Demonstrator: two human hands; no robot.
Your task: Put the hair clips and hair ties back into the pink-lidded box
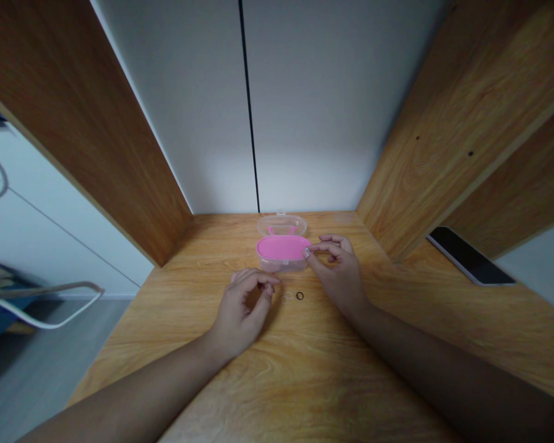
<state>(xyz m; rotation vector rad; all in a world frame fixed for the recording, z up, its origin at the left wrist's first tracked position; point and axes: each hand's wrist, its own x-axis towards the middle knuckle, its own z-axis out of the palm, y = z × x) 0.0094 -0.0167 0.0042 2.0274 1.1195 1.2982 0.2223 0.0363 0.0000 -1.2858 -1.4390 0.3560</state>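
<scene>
A clear oval box [284, 266] with a pink inner lid [282, 248] stands on the wooden table, its clear outer cover [281, 225] tipped back behind it. At the box's right end, my right hand [339, 271] pinches a tiny pale, greenish item [307, 251] between thumb and finger; its kind is too small to tell. My left hand [242, 311] rests in front of the box, fingers curled and thumb close to the forefinger; anything between them is hidden. Just right of it lie a small black ring [300, 296] and a faint pale ring [287, 296].
Wooden panels rise on the left [96, 123] and right [443, 123], with a white wall [305, 111] behind. A dark flat phone or tablet [471, 255] lies at the right. Beyond the table's left edge are a grey floor [92, 338] and a pale looped strap [50, 323].
</scene>
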